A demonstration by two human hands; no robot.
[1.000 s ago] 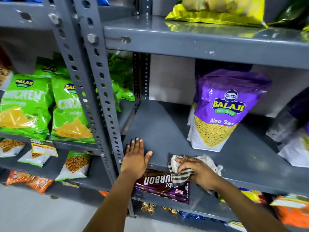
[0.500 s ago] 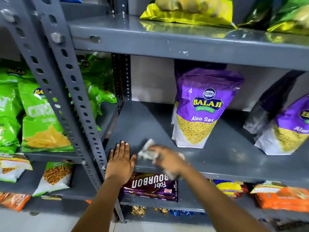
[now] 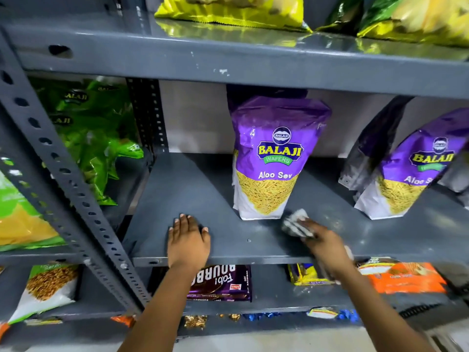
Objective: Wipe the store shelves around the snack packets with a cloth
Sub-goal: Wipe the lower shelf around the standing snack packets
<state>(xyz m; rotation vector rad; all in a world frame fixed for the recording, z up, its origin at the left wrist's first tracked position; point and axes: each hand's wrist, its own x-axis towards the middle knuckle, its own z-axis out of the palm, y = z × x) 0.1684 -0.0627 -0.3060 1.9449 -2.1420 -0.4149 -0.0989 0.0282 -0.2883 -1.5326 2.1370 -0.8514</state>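
A grey metal shelf (image 3: 203, 189) holds an upright purple Balaji Aloo Sev packet (image 3: 272, 158) in the middle and a second, tilted purple packet (image 3: 408, 174) to the right. My right hand (image 3: 323, 246) presses a crumpled white and grey cloth (image 3: 295, 223) onto the shelf just in front of the middle packet's right corner; both are motion-blurred. My left hand (image 3: 187, 241) lies flat, fingers together, on the shelf's front edge to the left of the packet.
A slotted upright post (image 3: 63, 171) runs diagonally at left, with green packets (image 3: 99, 138) behind it. Yellow packets (image 3: 233, 8) lie on the shelf above. Below sit a Bourbon biscuit pack (image 3: 220, 283), an orange packet (image 3: 403, 278) and small packets.
My right hand has swept the cloth to the right along the shelf, from beside my left hand to the front of the middle purple packet. The view has shifted right.
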